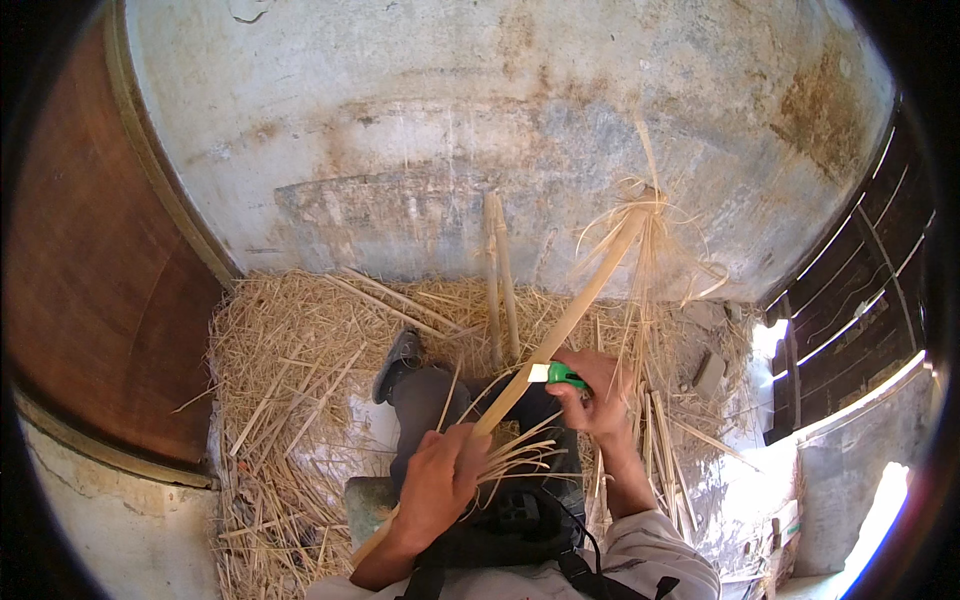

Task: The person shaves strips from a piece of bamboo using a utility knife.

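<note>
A long pale bamboo strip (585,303) slants from my lap up to the right, its far end near the wall. Thin curled shavings (650,245) hang in a tuft from that end. My left hand (438,485) is closed around the near part of the strip, with more thin slivers (525,455) fanning out beside it. My right hand (603,393) grips a green utility knife (567,376). Its bright blade end lies at the strip's edge, about midway along; whether it cuts in cannot be seen. My fingers partly hide the knife's handle.
Straw-like shavings (275,330) cover the floor around my legs. Two bamboo pieces (503,270) lean upright against the stained wall (400,130). A brown door panel (110,260) stands at the left, and dark slatted boards (850,290) at the right. A block (710,373) lies to the right.
</note>
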Motion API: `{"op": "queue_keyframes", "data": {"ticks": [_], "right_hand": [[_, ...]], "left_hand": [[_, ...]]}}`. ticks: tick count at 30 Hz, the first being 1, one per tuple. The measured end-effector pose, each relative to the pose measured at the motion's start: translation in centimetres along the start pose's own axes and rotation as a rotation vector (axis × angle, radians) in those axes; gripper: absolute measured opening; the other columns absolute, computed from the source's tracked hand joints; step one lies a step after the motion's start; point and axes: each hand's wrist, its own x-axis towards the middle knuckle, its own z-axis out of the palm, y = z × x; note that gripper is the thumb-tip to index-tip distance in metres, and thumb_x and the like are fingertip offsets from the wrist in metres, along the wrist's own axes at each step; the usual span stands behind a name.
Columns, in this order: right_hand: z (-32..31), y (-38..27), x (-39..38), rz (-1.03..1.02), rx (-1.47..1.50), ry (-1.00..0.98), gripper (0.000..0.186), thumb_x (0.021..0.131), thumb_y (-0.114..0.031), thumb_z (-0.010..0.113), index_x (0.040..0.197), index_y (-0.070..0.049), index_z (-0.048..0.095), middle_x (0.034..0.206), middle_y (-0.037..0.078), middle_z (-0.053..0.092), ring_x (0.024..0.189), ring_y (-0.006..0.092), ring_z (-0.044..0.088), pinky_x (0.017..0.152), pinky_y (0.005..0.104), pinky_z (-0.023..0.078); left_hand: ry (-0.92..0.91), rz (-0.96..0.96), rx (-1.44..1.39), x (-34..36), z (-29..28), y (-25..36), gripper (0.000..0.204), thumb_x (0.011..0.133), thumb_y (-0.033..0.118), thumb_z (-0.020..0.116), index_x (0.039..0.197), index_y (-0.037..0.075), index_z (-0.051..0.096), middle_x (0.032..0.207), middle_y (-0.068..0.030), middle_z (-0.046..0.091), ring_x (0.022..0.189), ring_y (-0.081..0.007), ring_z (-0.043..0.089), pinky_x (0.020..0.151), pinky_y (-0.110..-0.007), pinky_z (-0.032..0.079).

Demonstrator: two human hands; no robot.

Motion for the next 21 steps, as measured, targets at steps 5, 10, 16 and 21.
{"op": "queue_keyframes", "data": {"ticks": [5, 10, 16, 21], "right_hand": [[-0.1, 0.9, 0.3, -0.019, -0.022, 0.001, 0.035, 0.091, -0.034, 0.086, 0.114, -0.008, 0.080, 0.085, 0.009, 0.079, 0.066, 0.0255, 0.075, 0.061, 0.0354, 0.058], [0.2, 1.6, 0.0, -0.023, -0.083, -0.015, 0.034, 0.090, -0.035, 0.087, 0.113, -0.010, 0.081, 0.087, 0.008, 0.080, 0.067, 0.0244, 0.075, 0.061, 0.0348, 0.058], [0.2, 1.9, 0.2, -0.025, -0.062, 0.020, 0.033, 0.086, -0.031, 0.089, 0.107, -0.006, 0.082, 0.078, 0.009, 0.075, 0.063, 0.0254, 0.072, 0.060, 0.0357, 0.055], [0.4, 2.2, 0.4, -0.019, -0.011, 0.041, 0.033, 0.086, -0.028, 0.090, 0.108, -0.006, 0.082, 0.077, 0.010, 0.074, 0.063, 0.0253, 0.071, 0.061, 0.0355, 0.056]], "left_hand": [[0.022, 0.001, 0.007, -0.4, 0.2, -0.6, 0.024, 0.100, 0.010, 0.074, 0.119, -0.001, 0.067, 0.092, -0.0248, 0.071, 0.083, -0.0464, 0.065, 0.073, -0.052, 0.052], [-0.033, -0.097, 0.045, -0.7, 0.2, -1.0, 0.023, 0.102, 0.012, 0.072, 0.120, 0.001, 0.067, 0.093, -0.0259, 0.070, 0.084, -0.0472, 0.065, 0.074, -0.055, 0.052], [-0.044, -0.075, 0.028, -1.0, 0.5, -1.4, 0.022, 0.113, 0.020, 0.058, 0.115, 0.000, 0.069, 0.095, -0.0194, 0.074, 0.080, -0.0394, 0.071, 0.073, -0.048, 0.054], [-0.077, -0.117, 0.049, -1.2, 0.3, -1.5, 0.024, 0.113, 0.020, 0.057, 0.116, 0.000, 0.068, 0.096, -0.0194, 0.076, 0.083, -0.0399, 0.073, 0.073, -0.048, 0.055]]}}
